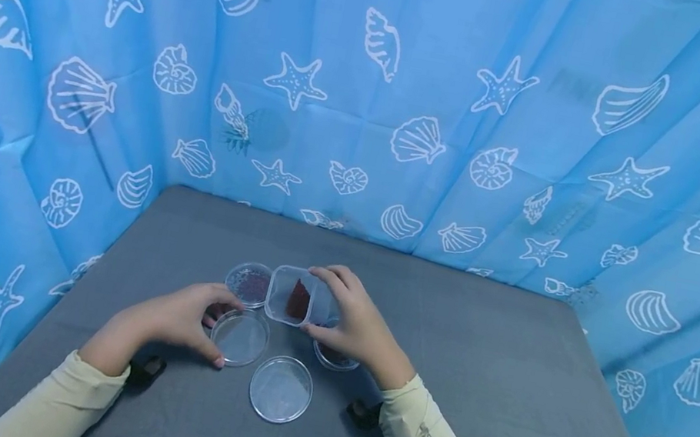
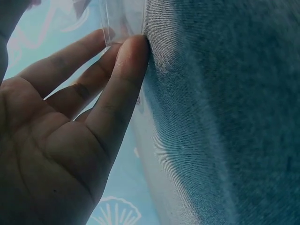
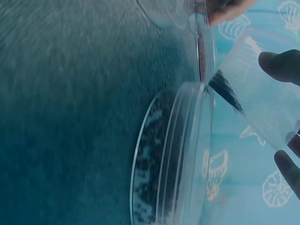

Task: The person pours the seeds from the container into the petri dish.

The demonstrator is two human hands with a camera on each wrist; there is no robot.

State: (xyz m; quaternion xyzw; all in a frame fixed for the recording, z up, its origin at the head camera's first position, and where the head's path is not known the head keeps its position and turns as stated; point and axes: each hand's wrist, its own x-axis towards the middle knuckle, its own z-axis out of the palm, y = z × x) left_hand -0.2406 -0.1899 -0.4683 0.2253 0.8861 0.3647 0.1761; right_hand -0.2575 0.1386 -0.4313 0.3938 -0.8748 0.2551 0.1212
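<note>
My right hand (image 1: 359,323) grips a clear, square-mouthed plastic container (image 1: 292,279) by its sides. The container is tilted, and dark red grains (image 1: 299,300) have gathered along one side; they look nearly black in the right wrist view. On the left, my left hand (image 1: 188,316) holds a clear petri dish (image 1: 240,338) at its rim between thumb and fingers. Just behind it stands a petri dish with reddish bits (image 1: 250,285), close to the tilted container. Another dish with dark grains (image 3: 152,159) sits below my right hand, which partly hides it in the head view.
Nearer the front, a round clear dish or lid (image 1: 281,390) lies on the grey cloth-covered table (image 1: 466,395). A blue curtain (image 1: 358,95) with white shells and starfish hangs behind and along both sides. Dark wrist devices (image 1: 363,413) sit at both wrists.
</note>
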